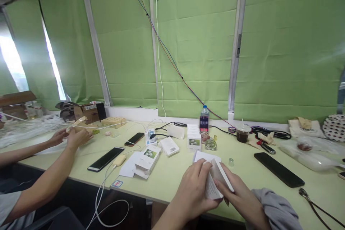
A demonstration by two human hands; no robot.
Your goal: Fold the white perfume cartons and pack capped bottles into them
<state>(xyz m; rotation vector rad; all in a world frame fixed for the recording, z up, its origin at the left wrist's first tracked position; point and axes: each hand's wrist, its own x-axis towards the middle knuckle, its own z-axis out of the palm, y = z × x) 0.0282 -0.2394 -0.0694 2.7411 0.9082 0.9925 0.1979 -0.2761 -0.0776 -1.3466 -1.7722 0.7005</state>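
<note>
My left hand and my right hand together grip a small white printed carton just above the near edge of the pale green table. The left fingers curl over the carton's top and left face. The right hand closes on its lower right side, under a grey sleeve. More white cartons lie flat to the left. A stack of boxed cartons stands behind, beside a small glass perfume bottle.
A co-worker's two hands at the left hold a small tan item. Phones lie on the table. A water bottle, a lidded drink cup, cables, a charger lead and plastic bags line the back by green blinds.
</note>
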